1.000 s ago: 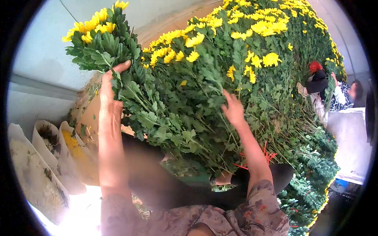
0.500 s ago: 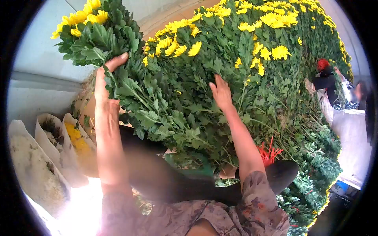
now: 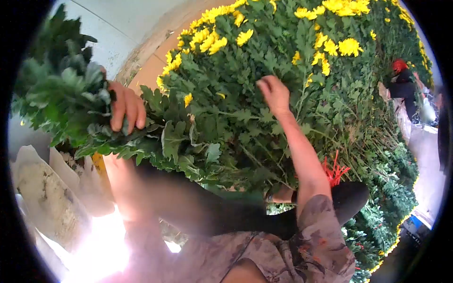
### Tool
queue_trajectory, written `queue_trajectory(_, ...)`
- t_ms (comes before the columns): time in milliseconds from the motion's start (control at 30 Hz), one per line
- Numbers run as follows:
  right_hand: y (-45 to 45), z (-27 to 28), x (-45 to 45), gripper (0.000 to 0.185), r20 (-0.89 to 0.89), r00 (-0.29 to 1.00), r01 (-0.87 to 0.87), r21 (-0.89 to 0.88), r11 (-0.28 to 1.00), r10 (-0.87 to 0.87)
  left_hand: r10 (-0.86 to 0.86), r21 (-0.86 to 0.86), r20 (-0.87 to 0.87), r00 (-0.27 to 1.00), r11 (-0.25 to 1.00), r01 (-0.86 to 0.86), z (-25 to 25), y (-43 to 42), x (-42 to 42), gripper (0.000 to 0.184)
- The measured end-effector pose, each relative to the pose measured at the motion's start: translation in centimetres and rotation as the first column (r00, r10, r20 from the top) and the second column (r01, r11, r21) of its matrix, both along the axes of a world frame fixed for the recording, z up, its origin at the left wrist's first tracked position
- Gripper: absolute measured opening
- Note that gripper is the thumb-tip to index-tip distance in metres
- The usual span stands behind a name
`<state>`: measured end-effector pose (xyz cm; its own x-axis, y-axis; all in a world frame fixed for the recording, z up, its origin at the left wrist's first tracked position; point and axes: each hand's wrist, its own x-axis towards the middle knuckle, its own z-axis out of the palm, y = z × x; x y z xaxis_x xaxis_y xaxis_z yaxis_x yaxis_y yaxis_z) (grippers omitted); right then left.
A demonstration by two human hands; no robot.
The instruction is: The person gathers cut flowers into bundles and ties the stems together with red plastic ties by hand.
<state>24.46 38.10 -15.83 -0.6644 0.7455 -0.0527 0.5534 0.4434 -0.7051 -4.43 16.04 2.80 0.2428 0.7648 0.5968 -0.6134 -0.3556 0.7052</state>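
My left hand (image 3: 126, 107) is wrapped round a thick bunch of leafy chrysanthemums (image 3: 61, 99), held out at the left over my lap. The bunch lies tilted, its leaves toward me, and its flower heads are out of sight. Over the big heap of yellow chrysanthemums (image 3: 250, 80), my right hand (image 3: 275, 95) is closed with its fingers curled in among the leaves. Whatever those fingers hold is hidden.
Red tie strips (image 3: 336, 172) stick up beside my knee. Pale sacks (image 3: 47, 188) stand at the left below a light wall (image 3: 127, 23). At the far right another person (image 3: 406, 89) sits beside the heap. More bundled flowers (image 3: 377, 226) lie at lower right.
My left hand has turned over and swung the bunch down and to the left, so its yellow heads no longer show. My right hand's fingers have curled in.
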Motion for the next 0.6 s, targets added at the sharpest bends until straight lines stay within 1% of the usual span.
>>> queue_trajectory(33,-1.7,-0.1,-0.3,0.038,0.052,0.975,-0.217,0.029,0.976,0.215,0.03,-0.024,0.057,0.998,0.999,-0.029,0.1,-0.3,0.0,0.031)
queue_trajectory(67,-3.7,-0.5,-0.4,0.039,0.041,0.937,-0.349,0.204,0.915,0.348,0.063,-0.048,0.113,0.992,0.997,-0.058,0.3,-0.6,0.1,0.034)
queue_trajectory(100,-5.1,-1.8,0.1,0.037,0.247,0.853,-0.515,0.262,0.816,0.459,0.061,-0.053,0.048,0.997,0.997,-0.058,0.4,-0.9,-0.5,0.038)
queue_trajectory(133,-6.1,-4.0,0.7,0.035,0.448,0.726,-0.669,0.284,0.687,0.521,0.16,-0.145,0.082,0.984,0.978,-0.147,0.3,-1.6,0.2,0.037)
queue_trajectory(167,-6.1,-7.2,1.3,0.035,0.504,0.658,-0.702,0.139,0.699,0.56,0.259,-0.239,0.108,0.96,0.944,-0.228,0.3,-2.1,0.9,0.036)
queue_trajectory(200,-5.7,-7.0,1.4,0.035,0.502,0.664,-0.697,0.147,0.702,0.554,0.254,-0.233,0.103,0.962,0.946,-0.225,-0.7,-1.4,0.0,0.036)
queue_trajectory(233,-5.4,-6.7,1.4,0.034,0.303,0.848,-0.495,0.163,0.854,0.434,0.106,-0.177,0.065,0.992,0.98,-0.093,-2.1,-0.9,-1.7,0.03)
queue_trajectory(267,-5.2,-6.0,1.3,0.033,0.093,0.96,-0.275,0.117,0.954,0.265,0.136,-0.231,0.066,0.988,0.966,-0.118,-2.4,-1.5,-1.5,0.028)
queue_trajectory(300,-4.9,-4.8,1.2,0.033,0.054,0.98,-0.194,0.08,0.978,0.19,0.166,-0.285,0.067,0.984,0.948,-0.141,-2.6,-2.1,-1.4,0.029)
queue_trajectory(333,-4.5,-3.8,1.3,0.033,0.048,0.981,-0.192,0.086,0.978,0.189,0.196,-0.338,0.067,0.978,0.927,-0.162,-2.9,-2.7,-1.2,0.033)
queue_trajectory(400,-3.6,-1.6,1.5,0.033,-0.057,0.996,-0.078,-0.176,0.981,0.069,0.398,-0.309,-0.008,0.917,0.872,-0.381,-1.8,-1.3,0.7,0.03)
queue_trajectory(433,-3.3,-0.5,1.7,0.034,0.006,0.999,-0.047,-0.222,0.974,0.05,0.402,-0.296,-0.009,0.916,0.874,-0.386,-1.6,-1.0,1.0,0.03)
queue_trajectory(467,-3.0,-0.5,2.0,0.034,0.001,0.999,-0.053,-0.212,0.976,0.054,0.407,-0.315,-0.032,0.913,0.863,-0.395,-1.5,-0.8,1.2,0.035)
queue_trajectory(533,-2.5,-1.6,2.8,0.034,-0.048,0.998,-0.043,-0.273,0.961,0.031,0.418,-0.356,-0.079,0.905,0.836,-0.417,-1.2,-0.7,1.6,0.049)
queue_trajectory(567,-2.4,-1.7,3.0,0.034,-0.054,0.998,-0.049,-0.265,0.963,0.036,0.502,-0.49,-0.032,0.864,0.746,-0.452,-0.9,-1.3,2.3,0.055)
queue_trajectory(600,-2.5,-1.8,3.2,0.034,-0.104,0.994,-0.059,-0.254,0.965,0.033,0.507,-0.482,-0.034,0.861,0.746,-0.459,-1.1,-1.2,2.3,0.055)
